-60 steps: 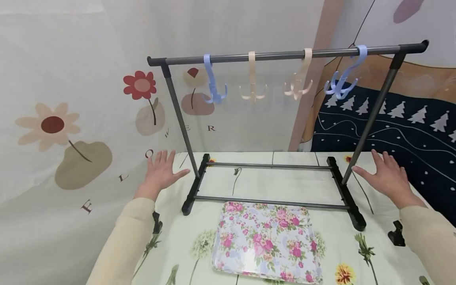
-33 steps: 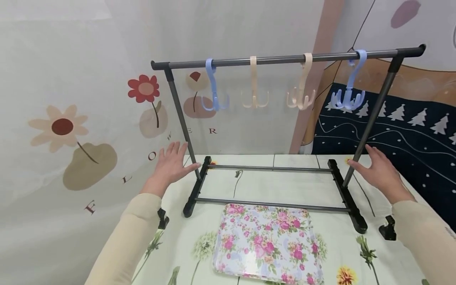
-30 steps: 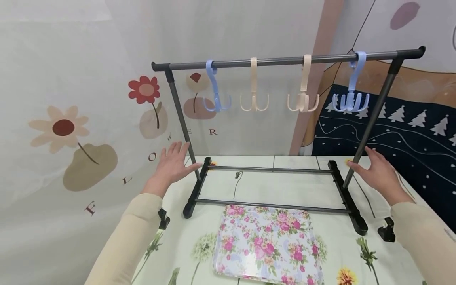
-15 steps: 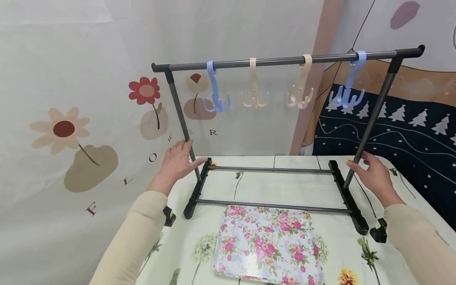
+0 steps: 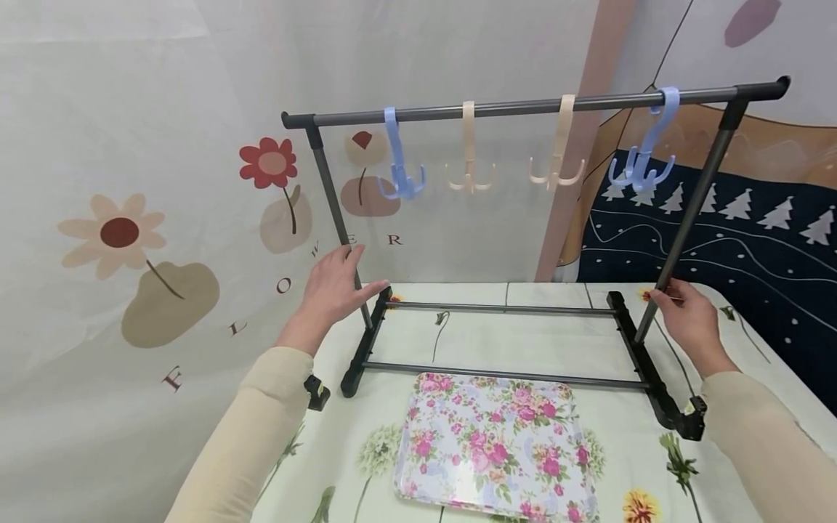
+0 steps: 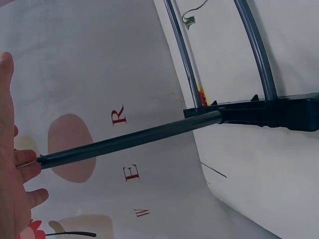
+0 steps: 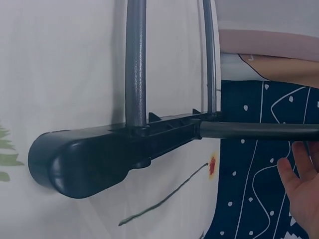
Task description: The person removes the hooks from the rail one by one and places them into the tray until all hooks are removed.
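Note:
A dark metal hanging rack (image 5: 516, 108) stands on the table, with two blue hooks (image 5: 400, 171) and two beige hooks (image 5: 468, 145) hung from its top bar. My left hand (image 5: 330, 290) is at the left post, fingertips against it and the thumb stretched out across it. The left wrist view shows those fingers (image 6: 30, 169) over the post (image 6: 129, 139). On the other side, my right hand (image 5: 689, 319) holds the right post low down, thumb in front and fingers bent behind. Its fingertips (image 7: 300, 152) are right at the post's edge in the right wrist view.
A flower-patterned tray (image 5: 490, 443) lies in front of the rack's lower bar on a floral tablecloth (image 5: 386, 479). Black feet (image 5: 356, 356) support the rack. A printed curtain (image 5: 196, 145) hangs behind and to the left; dark tree-patterned fabric (image 5: 732, 247) is at the right.
Both hands have moved inward to the rack's posts. The right fingers have bent round the right post, while the left thumb has passed across the left post. The hooks swing slightly.

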The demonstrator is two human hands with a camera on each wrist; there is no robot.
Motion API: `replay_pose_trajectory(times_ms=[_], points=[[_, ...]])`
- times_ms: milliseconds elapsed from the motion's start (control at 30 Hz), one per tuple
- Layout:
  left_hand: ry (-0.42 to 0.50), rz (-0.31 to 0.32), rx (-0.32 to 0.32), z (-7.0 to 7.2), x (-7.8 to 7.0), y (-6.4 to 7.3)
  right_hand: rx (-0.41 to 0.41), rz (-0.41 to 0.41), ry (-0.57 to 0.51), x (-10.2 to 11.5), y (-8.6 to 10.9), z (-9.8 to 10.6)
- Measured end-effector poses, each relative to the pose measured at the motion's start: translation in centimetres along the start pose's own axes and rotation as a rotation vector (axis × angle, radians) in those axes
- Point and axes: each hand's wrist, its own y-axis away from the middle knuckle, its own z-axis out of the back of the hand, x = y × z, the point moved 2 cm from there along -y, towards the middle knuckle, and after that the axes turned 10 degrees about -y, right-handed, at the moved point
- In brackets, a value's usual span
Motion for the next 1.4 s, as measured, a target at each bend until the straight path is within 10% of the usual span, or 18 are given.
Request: replay_pose_trajectory(times_ms=[400, 667, 1400], points=[[0.107, 0.012, 0.007, 0.5, -1.0, -1.1, -0.038, -0.059, -0.072, -0.7, -0.1, -0.5], [0.35, 0.083, -0.005, 1.2, -1.8, -1.9, -0.051, -0.056, -0.051, -0.8, -0.1, -0.6], [0.738, 0.28, -0.399, 7.0, -3.7, -4.6, -0.076, 0.023, 0.01, -1.0, -0.2, -1.1]])
